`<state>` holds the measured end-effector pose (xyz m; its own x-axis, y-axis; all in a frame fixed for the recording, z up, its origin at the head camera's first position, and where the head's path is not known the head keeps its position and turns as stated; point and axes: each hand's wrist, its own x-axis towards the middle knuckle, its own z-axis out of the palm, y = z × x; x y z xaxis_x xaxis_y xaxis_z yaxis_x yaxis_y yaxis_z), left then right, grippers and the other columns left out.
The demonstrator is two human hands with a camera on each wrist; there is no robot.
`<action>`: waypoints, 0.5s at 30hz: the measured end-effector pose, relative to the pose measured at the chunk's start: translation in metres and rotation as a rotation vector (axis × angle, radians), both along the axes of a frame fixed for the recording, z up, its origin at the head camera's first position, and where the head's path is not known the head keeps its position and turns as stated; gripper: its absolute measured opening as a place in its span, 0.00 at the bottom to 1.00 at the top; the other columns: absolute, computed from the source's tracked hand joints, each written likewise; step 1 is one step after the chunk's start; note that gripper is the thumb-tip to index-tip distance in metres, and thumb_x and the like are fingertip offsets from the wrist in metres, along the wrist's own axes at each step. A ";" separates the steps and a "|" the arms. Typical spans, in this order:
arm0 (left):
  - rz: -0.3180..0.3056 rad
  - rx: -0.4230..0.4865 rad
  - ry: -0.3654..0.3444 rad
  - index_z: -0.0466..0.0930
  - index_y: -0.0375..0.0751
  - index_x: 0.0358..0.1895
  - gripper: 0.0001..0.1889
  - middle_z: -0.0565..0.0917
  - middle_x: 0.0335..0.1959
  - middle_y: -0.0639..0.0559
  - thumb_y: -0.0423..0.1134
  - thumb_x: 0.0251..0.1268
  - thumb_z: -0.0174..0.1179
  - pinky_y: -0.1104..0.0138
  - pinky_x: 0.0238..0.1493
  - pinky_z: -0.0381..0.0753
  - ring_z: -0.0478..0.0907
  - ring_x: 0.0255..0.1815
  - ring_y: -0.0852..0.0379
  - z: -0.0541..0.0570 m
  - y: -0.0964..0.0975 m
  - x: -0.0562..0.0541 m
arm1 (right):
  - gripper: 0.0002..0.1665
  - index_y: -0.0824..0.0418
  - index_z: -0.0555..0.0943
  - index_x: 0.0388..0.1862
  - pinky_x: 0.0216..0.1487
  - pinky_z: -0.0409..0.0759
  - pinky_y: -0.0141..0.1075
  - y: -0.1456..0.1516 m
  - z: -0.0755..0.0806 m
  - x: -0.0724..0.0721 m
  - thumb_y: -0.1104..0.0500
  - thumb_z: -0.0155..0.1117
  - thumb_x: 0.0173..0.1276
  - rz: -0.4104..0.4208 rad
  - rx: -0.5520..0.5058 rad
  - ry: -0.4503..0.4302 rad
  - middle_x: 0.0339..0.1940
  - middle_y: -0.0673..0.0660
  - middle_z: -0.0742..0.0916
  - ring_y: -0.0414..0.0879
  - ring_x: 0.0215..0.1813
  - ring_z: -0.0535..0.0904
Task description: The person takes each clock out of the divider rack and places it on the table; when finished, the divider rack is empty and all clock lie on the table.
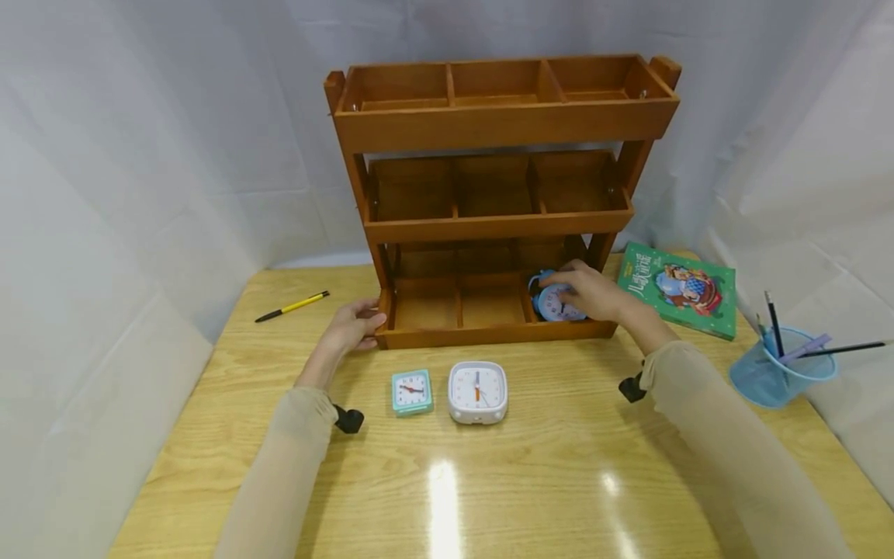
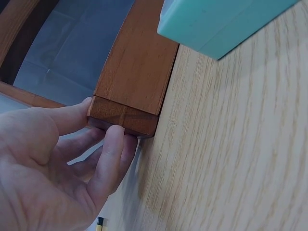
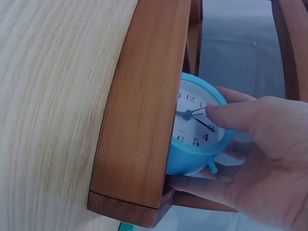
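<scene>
In the head view, my right hand (image 1: 594, 291) grips a round blue alarm clock (image 1: 556, 303) in the right compartment of the bottom tier of a brown wooden shelf (image 1: 489, 338). The right wrist view shows the thumb on the face of the blue clock (image 3: 204, 144) and fingers around its far side; the front board (image 3: 139, 106) hides part of it. My left hand (image 1: 349, 324) holds the left end of that bottom tier, its fingers against the end piece (image 2: 125, 115). In front stand a small teal square clock (image 1: 412, 392) and a white rounded-square clock (image 1: 478, 393).
The shelf's upper tier (image 1: 506, 128) and middle tier (image 1: 499, 227) rise behind the hands. A yellow pen (image 1: 292, 307) lies left. At right are a green book (image 1: 677, 291) and a blue mesh cup (image 1: 768, 380) with pens. White cloth (image 1: 161, 155) hangs around the table.
</scene>
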<state>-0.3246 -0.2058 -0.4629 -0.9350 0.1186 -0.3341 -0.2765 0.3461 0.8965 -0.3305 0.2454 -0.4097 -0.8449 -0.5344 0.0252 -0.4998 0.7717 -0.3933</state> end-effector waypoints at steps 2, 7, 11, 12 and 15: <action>0.002 -0.002 -0.003 0.57 0.43 0.85 0.32 0.67 0.79 0.36 0.40 0.84 0.54 0.73 0.42 0.85 0.76 0.60 0.52 0.000 0.000 0.000 | 0.24 0.63 0.80 0.71 0.63 0.81 0.63 0.000 0.000 0.000 0.70 0.61 0.78 -0.009 0.002 -0.002 0.70 0.74 0.77 0.70 0.71 0.72; -0.007 -0.010 -0.003 0.56 0.43 0.85 0.32 0.67 0.80 0.36 0.41 0.84 0.54 0.71 0.47 0.86 0.75 0.66 0.47 -0.001 0.001 0.001 | 0.24 0.62 0.81 0.70 0.64 0.81 0.62 0.004 -0.003 -0.002 0.68 0.62 0.78 -0.018 -0.007 0.021 0.69 0.72 0.80 0.68 0.70 0.74; -0.014 -0.015 0.000 0.56 0.43 0.85 0.32 0.66 0.80 0.36 0.42 0.85 0.53 0.70 0.49 0.86 0.72 0.71 0.43 0.000 0.001 0.001 | 0.23 0.62 0.81 0.70 0.65 0.79 0.63 0.010 -0.006 -0.006 0.68 0.62 0.78 -0.024 -0.065 0.039 0.67 0.70 0.82 0.68 0.70 0.74; -0.012 -0.015 -0.001 0.56 0.43 0.85 0.32 0.66 0.80 0.36 0.42 0.85 0.53 0.70 0.49 0.86 0.72 0.71 0.43 0.001 0.000 0.001 | 0.23 0.63 0.81 0.70 0.65 0.78 0.63 0.012 -0.006 -0.006 0.68 0.62 0.78 -0.027 -0.089 0.041 0.67 0.71 0.82 0.69 0.70 0.74; -0.014 -0.017 -0.001 0.56 0.43 0.85 0.32 0.66 0.80 0.36 0.42 0.85 0.53 0.70 0.48 0.87 0.72 0.71 0.44 0.002 0.000 0.001 | 0.23 0.64 0.81 0.69 0.65 0.77 0.65 0.016 -0.005 -0.008 0.69 0.62 0.78 -0.036 -0.168 0.052 0.68 0.72 0.82 0.70 0.70 0.74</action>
